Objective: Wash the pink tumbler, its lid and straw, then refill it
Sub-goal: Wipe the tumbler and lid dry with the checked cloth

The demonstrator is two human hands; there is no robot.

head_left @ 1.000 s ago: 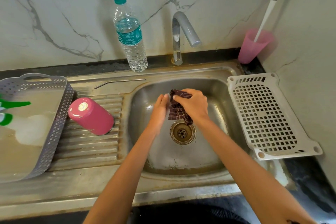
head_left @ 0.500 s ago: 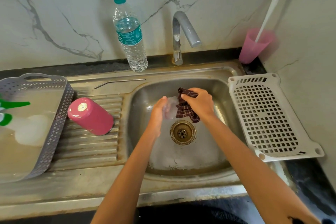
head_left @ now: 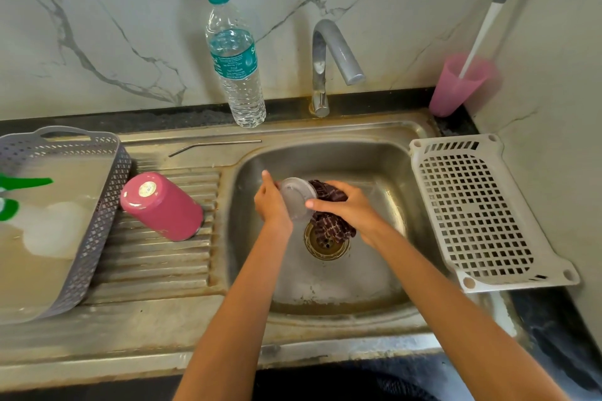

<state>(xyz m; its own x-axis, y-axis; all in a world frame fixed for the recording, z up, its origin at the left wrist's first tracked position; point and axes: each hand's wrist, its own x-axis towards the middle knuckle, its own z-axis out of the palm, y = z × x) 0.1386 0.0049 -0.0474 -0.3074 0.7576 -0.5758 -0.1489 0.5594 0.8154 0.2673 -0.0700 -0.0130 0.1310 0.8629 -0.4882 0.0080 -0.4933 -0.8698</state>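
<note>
Head view: over the sink (head_left: 384, 169), our left hand (head_left: 273, 207) grips the lid (head_left: 297, 195) so our right hand (head_left: 351, 205), clutching the cloth (head_left: 330, 226) at three o'clock, can scrub.

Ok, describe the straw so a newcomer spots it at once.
Start at the steel sink. On its back ledge, in front of the water bottle and behind the pink tumbler, lies the straw. It alone is a thin metal rod, bent at its left end.
</note>
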